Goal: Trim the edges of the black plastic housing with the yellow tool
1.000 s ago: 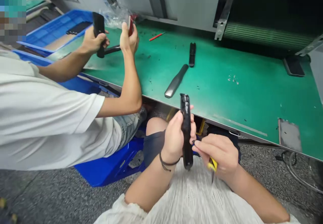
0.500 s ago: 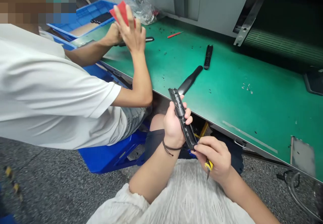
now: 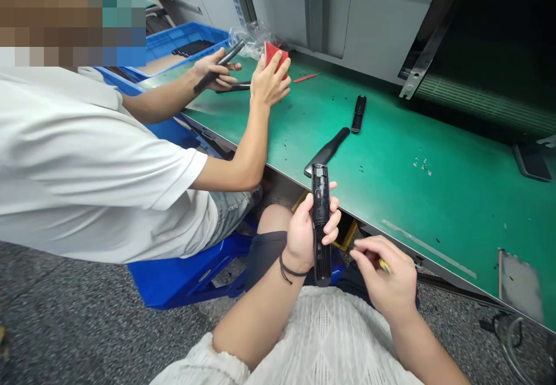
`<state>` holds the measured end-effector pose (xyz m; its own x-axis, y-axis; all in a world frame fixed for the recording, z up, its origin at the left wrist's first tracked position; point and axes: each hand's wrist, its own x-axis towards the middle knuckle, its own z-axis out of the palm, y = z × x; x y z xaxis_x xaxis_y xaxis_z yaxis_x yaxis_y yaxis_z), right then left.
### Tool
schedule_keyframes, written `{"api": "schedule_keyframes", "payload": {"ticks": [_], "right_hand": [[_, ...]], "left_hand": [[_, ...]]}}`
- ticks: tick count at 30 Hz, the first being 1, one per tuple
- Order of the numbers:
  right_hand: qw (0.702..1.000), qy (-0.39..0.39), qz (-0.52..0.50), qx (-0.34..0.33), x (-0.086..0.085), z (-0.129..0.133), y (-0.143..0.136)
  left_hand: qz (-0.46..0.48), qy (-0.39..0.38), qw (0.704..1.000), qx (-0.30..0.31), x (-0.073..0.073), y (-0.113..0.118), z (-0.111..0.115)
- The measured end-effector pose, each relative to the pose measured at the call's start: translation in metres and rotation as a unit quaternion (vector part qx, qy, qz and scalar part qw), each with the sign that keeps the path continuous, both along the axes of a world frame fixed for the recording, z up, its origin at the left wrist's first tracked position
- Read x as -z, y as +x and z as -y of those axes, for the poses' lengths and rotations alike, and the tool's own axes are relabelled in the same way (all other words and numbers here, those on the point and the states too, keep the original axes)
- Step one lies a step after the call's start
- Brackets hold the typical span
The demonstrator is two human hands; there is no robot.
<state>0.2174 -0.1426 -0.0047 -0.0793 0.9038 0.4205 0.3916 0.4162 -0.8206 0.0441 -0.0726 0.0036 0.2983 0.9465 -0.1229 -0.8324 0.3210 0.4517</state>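
Green workbench (image 3: 399, 200), spanning the scene; at left, a co-worker (image 3: 108, 165). The person's left hand (image 3: 301, 231) is clamped around an open black casing (image 3: 320, 214), held before the workbench's near edge; the right hand (image 3: 388, 275) is apart from it, to the right. Farther, on the workbench: a dark shell (image 3: 328, 151), then a shorter black part (image 3: 358, 114). Last, a yellow item (image 3: 384, 266), mostly hidden by the right hand's curled fingers.

The green worktop (image 3: 403, 211) carries a curved black shell (image 3: 330, 150). Just beyond the shell's far end lies a slotted black part (image 3: 358, 114); farther beyond, left of the shell, a red stick-like tool (image 3: 306, 77). Right of it are pale flecks (image 3: 422, 164) and, well apart, a grey plate (image 3: 520, 283).
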Motion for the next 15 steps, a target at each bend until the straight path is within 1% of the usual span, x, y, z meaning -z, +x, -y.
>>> {"api": "schedule_keyframes", "payload": {"ticks": [4,6,7,9,11,13,15], "right_hand": [[0.992,-0.035,0.039,0.119,0.013,-0.018,0.005],[0.984,-0.072,0.048,0.157,0.017,-0.025,0.007],[0.981,-0.098,0.044,0.16,0.017,-0.028,0.008],[0.982,-0.143,0.028,0.123,0.014,-0.032,0.011],[0.986,-0.148,0.016,0.069,0.008,-0.036,0.017],[0.993,-0.101,0.039,0.037,-0.002,-0.039,0.025],[0.994,-0.01,0.111,0.019,-0.013,-0.045,0.034]], "left_hand": [[-0.061,0.025,0.998,-0.02,0.003,-0.001,0.005],[-0.113,0.035,0.993,-0.026,0.003,-0.001,0.007],[-0.143,0.039,0.989,-0.024,0.003,-0.001,0.008],[-0.193,0.04,0.98,-0.014,0.003,-0.002,0.009],[-0.203,0.03,0.979,0.001,0.002,-0.002,0.011],[-0.196,0.022,0.98,0.022,0.002,-0.002,0.013],[-0.215,0.033,0.975,0.045,0.002,-0.002,0.017]]}}
